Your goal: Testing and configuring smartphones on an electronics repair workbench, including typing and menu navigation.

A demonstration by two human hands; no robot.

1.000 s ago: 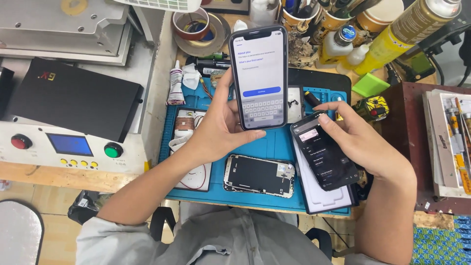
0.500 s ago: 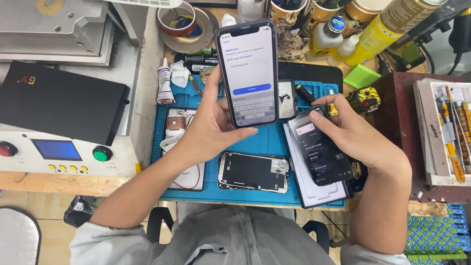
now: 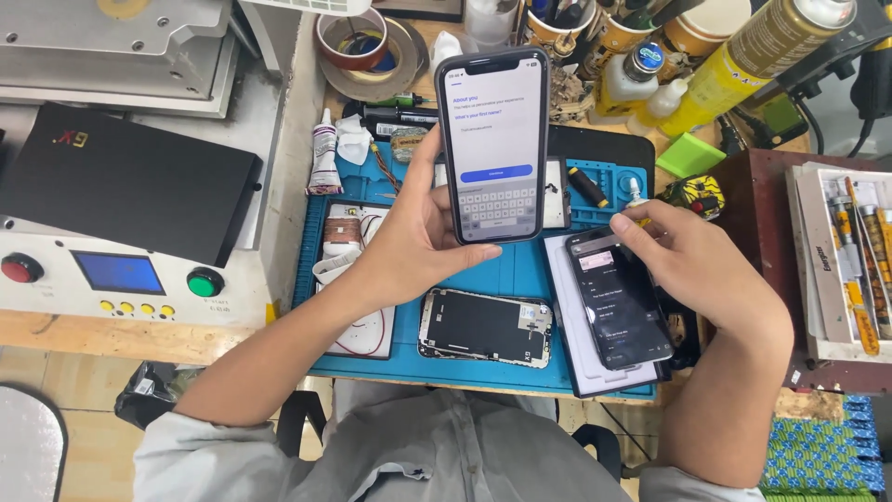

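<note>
My left hand [image 3: 409, 246] holds a smartphone [image 3: 492, 139] upright above the blue work mat [image 3: 520, 279]; its lit white screen shows a form and an on-screen keyboard. My right hand [image 3: 697, 270] grips a second, dark-screened phone [image 3: 618, 297] by its right side, tilted over a white sheet on a black board at the mat's right. A detached phone screen panel [image 3: 485, 327] lies face-down on the mat below the raised phone.
A black-topped machine [image 3: 121, 181] with a blue display and red and green buttons stands at left. Tape rolls [image 3: 367, 46], glue tubes, a yellow spray can [image 3: 743, 65] and cups of tools crowd the back. A tray of tools [image 3: 846, 260] sits at right.
The camera view has shifted slightly; the raised phone stays in my left hand and its screen now shows a different form. My right hand keeps hold of the dark phone.
</note>
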